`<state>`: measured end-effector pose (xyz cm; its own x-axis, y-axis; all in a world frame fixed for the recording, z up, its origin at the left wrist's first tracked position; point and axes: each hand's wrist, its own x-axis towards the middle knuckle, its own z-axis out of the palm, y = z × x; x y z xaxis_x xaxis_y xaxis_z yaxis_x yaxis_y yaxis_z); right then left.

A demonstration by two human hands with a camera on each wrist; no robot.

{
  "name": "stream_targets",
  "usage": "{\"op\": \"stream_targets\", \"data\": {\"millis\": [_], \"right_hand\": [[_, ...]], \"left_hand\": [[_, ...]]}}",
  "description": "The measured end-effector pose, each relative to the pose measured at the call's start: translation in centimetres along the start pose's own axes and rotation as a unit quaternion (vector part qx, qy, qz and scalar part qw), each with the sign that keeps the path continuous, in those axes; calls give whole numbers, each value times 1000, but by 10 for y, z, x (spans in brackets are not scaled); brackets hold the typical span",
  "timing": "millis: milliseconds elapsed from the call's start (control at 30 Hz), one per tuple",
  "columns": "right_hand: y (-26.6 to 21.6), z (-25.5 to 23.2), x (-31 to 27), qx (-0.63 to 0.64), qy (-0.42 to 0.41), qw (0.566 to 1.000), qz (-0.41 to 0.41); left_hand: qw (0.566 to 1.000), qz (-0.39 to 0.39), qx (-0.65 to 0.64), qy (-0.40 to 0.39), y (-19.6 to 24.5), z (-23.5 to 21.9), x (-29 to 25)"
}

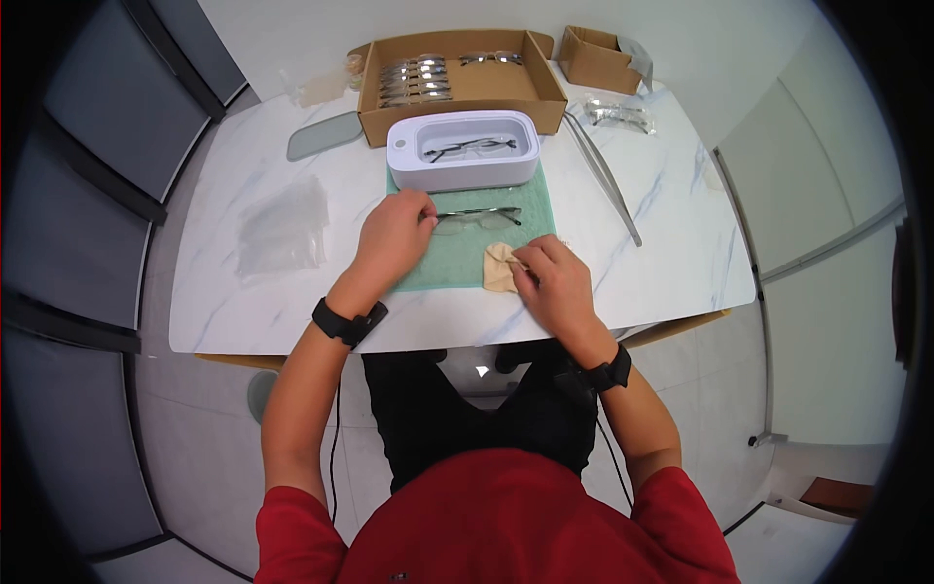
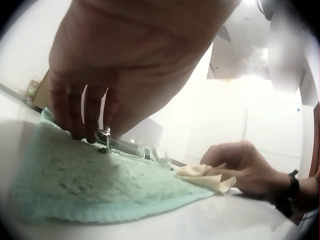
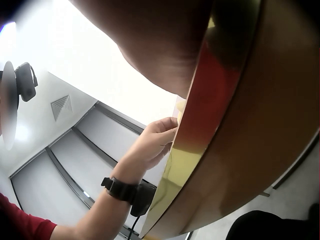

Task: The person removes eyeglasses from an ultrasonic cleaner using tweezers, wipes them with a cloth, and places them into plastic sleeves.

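In the head view, my left hand (image 1: 397,232) pinches the left end of a pair of dark-topped glasses (image 1: 477,212) between thumb and fingers. The glasses lie low over a green towel (image 1: 448,261), lenses toward me. My right hand (image 1: 557,287) pinches a beige cloth (image 1: 498,271) at the towel's right front corner, just below the glasses. From the left wrist, the glasses (image 2: 125,154) show under the fingertips, with the cloth (image 2: 207,176) beyond. The table edge hides most of the work in the right wrist view.
Behind the towel stands a white cleaner tub (image 1: 462,177) with glasses (image 1: 472,149) inside. An open cardboard box (image 1: 547,115) holds several glasses (image 1: 416,80). Clear plastic bags (image 1: 284,232) lie left, a grey lid (image 1: 326,136) behind them. Long metal tweezers (image 1: 605,180) and bagged glasses (image 1: 621,117) lie right.
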<state>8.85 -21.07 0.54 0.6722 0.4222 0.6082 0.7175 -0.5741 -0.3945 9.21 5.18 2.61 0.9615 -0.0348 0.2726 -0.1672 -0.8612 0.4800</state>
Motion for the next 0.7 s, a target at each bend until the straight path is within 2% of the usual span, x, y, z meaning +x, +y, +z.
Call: {"op": "stream_targets", "data": {"millis": [33,67,100,133,167,233,267,300,333,367,433,500,600,667,700], "right_hand": [[-1,-2,0,2,-3,1000,6],[-3,-4,1,46,2,998,49],[-3,-5,1,89,6,992,92],[-3,-6,2,116,26,989,90],[-5,-6,4,117,24,988,94],[-17,-6,10,159,89,980,76],[-23,-5,12,163,78,981,68],[-29,-3,15,162,79,981,70],[-35,0,18,148,70,986,32],[-41,4,21,133,60,989,-7],[-47,12,25,127,58,990,-34],[-49,16,28,70,29,993,-90],[-33,15,36,31,58,996,-64],[-35,15,36,39,62,994,-78],[-37,14,36,47,68,992,-90]], "left_hand": [[998,-29,-56,-24,0,-2,-1],[997,-32,-56,-30,-1,-5,-3],[989,-57,-124,-56,-1,-7,-5],[975,-80,-190,-79,1,-10,-7],[975,-83,-190,-83,5,-14,-11],[928,-148,-322,-115,14,-18,-19],[927,-148,-323,-118,16,-17,-22],[900,-163,-388,-116,17,-15,-26],[868,-178,-450,-113,19,-13,-30],[867,-178,-451,-114,21,-9,-34],[832,-162,-522,-92,26,-3,-40],[834,-164,-518,-99,27,-3,-44],[834,-174,-513,-109,28,-5,-51],[831,-179,-514,-113,28,-2,-51],[812,-175,-547,-104,27,2,-51]]}}
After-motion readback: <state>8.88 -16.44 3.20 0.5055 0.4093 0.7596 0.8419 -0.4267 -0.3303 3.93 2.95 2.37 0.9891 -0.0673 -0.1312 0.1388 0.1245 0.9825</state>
